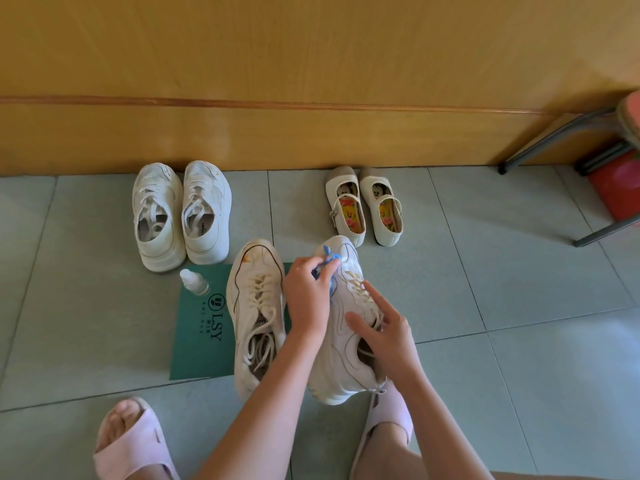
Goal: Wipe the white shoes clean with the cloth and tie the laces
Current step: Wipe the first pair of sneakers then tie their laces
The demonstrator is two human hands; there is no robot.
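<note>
- Nearest, at 6 o'clock: pink slippers [128, 445] planted on the tiled floor [519, 306], one on either side of the work, the 5 o'clock one right at the heel of the held shoe, perhaps propping it.
- Just beyond, steadies the held shoe [341, 362] with the right grip [388, 337]: thumb laid on the upper, forefinger straight along the laces [360, 289], other fingers hooked into the mouth. Likely there to brace the shoe against the rubbing.
- Pinches the blue cloth [329, 263] in the left grip [306, 299], fingers curled round a bunched wad and pressed to the upper just behind the toe, toward 12 o'clock. Bunched, probably, for a firm scrubbing pad.
- Laces on this shoe loose, no bow visible; tying judged not yet begun.
- At 9 o'clock of the held shoe, close alongside (touching or not, cannot tell): second shoe [249, 299] flat on a green mat [197, 341], toe to 12 o'clock, yellowish marks on the toe, lace ends spilling into the mouth. Judged to be awaiting its wipe, with the mat there to spare the floor.
- At the mat's 11 o'clock corner: small bottle [194, 282] upright, near the left grip, presumably cleaner.
- Farther, at 11 o'clock: white trainers [180, 216] side by side near the wooden wall [311, 81].
- At 1 o'clock: strap shoes [363, 206], also paired and apart from the work.
- At 2 o'clock: red stool [613, 188] by the wall.
</note>
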